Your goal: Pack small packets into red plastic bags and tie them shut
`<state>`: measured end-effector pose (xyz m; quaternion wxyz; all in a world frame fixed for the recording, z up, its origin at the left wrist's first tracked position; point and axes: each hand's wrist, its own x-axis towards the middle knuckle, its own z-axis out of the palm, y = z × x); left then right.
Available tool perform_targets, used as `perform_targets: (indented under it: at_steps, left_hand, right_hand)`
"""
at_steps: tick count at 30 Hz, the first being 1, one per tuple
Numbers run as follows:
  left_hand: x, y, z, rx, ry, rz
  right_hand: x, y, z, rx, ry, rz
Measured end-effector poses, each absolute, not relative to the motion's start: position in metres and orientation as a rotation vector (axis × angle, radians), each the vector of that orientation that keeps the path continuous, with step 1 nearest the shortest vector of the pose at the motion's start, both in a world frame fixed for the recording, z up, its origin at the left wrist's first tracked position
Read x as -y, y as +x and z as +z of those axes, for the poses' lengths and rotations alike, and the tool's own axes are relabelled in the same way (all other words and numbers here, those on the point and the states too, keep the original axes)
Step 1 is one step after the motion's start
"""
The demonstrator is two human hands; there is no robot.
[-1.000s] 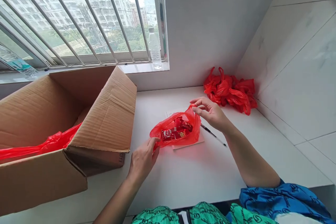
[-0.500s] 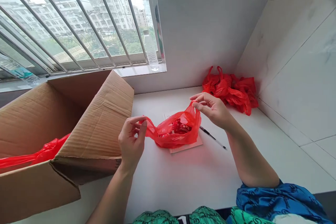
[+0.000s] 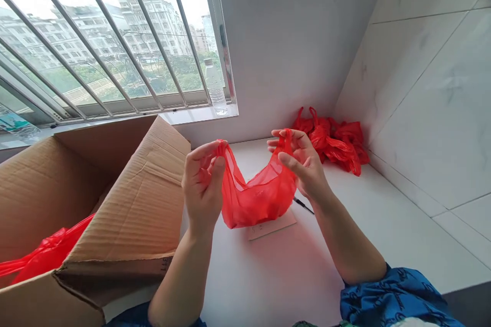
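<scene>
A small red plastic bag (image 3: 261, 196) with packets inside hangs above the white counter (image 3: 291, 271). My left hand (image 3: 201, 184) pinches its left handle. The bag's right handle is pinched by my right hand (image 3: 301, 163). The bag sags between the two hands, just over a pale paper sheet (image 3: 272, 225) lying on the counter. A black pen (image 3: 304, 205) pokes out from behind my right wrist.
An open cardboard box (image 3: 115, 214) stands at the left, with red plastic (image 3: 42, 255) inside. A heap of red bags (image 3: 332, 138) lies in the far right corner. A water bottle (image 3: 214, 87) stands on the window sill. Tiled wall on the right.
Both hands have lifted the bag off the counter by its handles. My left hand rose from the counter to chest height, and the bag now hangs closed instead of lying open.
</scene>
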<state>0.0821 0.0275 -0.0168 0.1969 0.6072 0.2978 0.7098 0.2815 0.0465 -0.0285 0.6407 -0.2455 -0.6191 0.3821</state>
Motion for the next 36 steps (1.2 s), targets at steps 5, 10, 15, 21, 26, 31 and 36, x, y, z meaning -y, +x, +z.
perform_targets:
  at_steps: [5, 10, 15, 21, 26, 31, 36]
  left_hand:
    - [-0.022, 0.080, -0.028, -0.725, 1.719, 1.630]
    - [-0.019, 0.081, -0.029, -0.760, 2.226, 1.399]
    - [-0.033, 0.081, -0.041, -0.964, 2.140, 1.588]
    - [-0.049, 0.084, -0.062, -0.902, 1.647, 0.941]
    - [-0.058, 0.079, -0.064, -0.698, 1.218, 0.892]
    - [-0.056, 0.079, -0.062, -0.648, 1.048, 0.904]
    - [-0.052, 0.084, -0.060, -0.790, 1.182, 0.927]
  right_hand:
    - [-0.039, 0.263, -0.036, 1.704, -0.792, 0.859]
    - [-0.041, 0.247, -0.052, 1.824, -0.839, 0.754]
    - [-0.051, 0.250, -0.057, 1.560, -0.813, 1.077]
    - [-0.059, 0.255, -0.058, 1.228, -0.725, 1.372]
    - [-0.060, 0.266, -0.057, 1.359, -0.702, 1.349]
    - [-0.055, 0.283, -0.051, 1.871, -0.714, 1.152]
    - [-0.054, 0.281, -0.056, 2.074, -0.905, 0.471]
